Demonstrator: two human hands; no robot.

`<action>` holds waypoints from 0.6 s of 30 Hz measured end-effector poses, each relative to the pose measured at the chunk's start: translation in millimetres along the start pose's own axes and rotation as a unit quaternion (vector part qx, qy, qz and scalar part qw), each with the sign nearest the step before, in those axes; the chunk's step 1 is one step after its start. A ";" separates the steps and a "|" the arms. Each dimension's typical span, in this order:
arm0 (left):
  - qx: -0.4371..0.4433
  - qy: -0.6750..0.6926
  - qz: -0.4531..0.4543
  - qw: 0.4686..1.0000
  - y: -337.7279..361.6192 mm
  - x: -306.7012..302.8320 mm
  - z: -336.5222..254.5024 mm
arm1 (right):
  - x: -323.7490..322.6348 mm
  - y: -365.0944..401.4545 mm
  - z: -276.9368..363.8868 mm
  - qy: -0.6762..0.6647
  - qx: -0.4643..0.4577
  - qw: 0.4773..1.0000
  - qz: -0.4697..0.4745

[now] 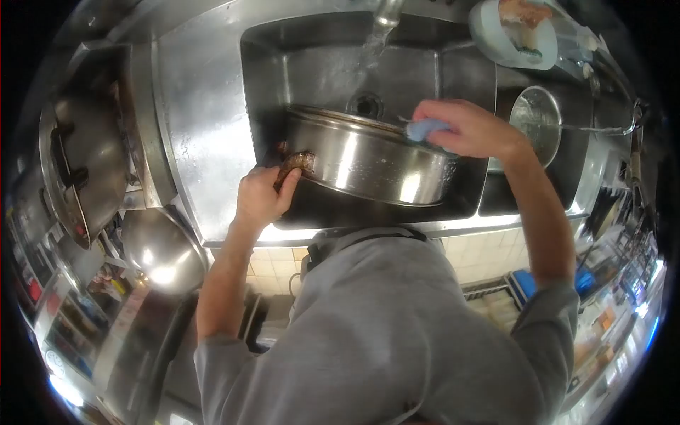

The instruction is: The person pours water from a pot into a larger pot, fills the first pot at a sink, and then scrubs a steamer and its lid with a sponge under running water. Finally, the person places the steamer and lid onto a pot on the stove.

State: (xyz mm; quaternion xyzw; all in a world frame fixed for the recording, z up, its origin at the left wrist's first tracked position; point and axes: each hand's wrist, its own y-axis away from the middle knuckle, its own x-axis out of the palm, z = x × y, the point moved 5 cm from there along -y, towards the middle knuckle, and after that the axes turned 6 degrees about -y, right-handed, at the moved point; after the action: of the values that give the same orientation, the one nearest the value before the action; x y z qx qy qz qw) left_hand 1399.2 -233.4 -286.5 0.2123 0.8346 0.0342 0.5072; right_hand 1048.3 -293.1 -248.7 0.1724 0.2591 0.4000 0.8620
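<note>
A large steel pot point(368, 159) is tilted in the steel sink point(269, 64). My left hand point(262, 195) grips the pot's brown side handle point(296, 163) at the sink's near left corner. On the pot's right rim, my right hand point(471, 127) presses a blue sponge point(425, 129). Water runs from the faucet point(386, 14) at the top toward the drain point(366, 105) behind the pot.
A second basin to the right holds a round steel lid or bowl point(536, 120). A white plate with food scraps point(513, 28) sits at the top right. Steel pans point(88, 163) and a bowl point(159, 248) lie on the left counter.
</note>
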 end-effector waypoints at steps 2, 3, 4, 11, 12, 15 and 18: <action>0.010 -0.026 -0.022 0.999 2.1 -0.7 -1.3 | 5.7 1.1 -1.7 0.015 0.012 1.000 -0.009; 0.009 -0.023 -0.027 0.999 1.5 -0.9 -1.4 | 6.6 2.8 -2.7 0.027 0.025 0.999 -0.020; 0.014 -0.013 -0.036 0.999 2.0 -1.0 -2.3 | 5.8 8.2 -3.6 0.032 0.026 0.999 -0.018; 0.002 -0.006 -0.045 0.999 -0.2 -1.7 2.8 | 3.4 -29.4 21.9 0.062 -0.005 0.998 0.016; 0.006 -0.001 -0.062 0.998 -0.2 -2.3 2.1 | 4.5 -47.8 36.4 0.050 -0.033 0.998 0.019; -0.001 -0.011 -0.052 0.999 1.1 -1.6 0.9 | 14.1 -82.2 54.8 0.067 -0.070 0.995 0.021; 0.012 -0.006 -0.058 0.998 4.2 1.4 2.7 | 11.7 -55.6 38.3 0.051 -0.008 0.998 0.022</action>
State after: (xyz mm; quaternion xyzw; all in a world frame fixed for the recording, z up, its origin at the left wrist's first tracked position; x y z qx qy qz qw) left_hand 1402.2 -229.5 -287.8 0.1696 0.8426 -0.0067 0.5111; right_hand 1110.5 -321.9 -249.5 0.1506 0.2953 0.4295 0.8400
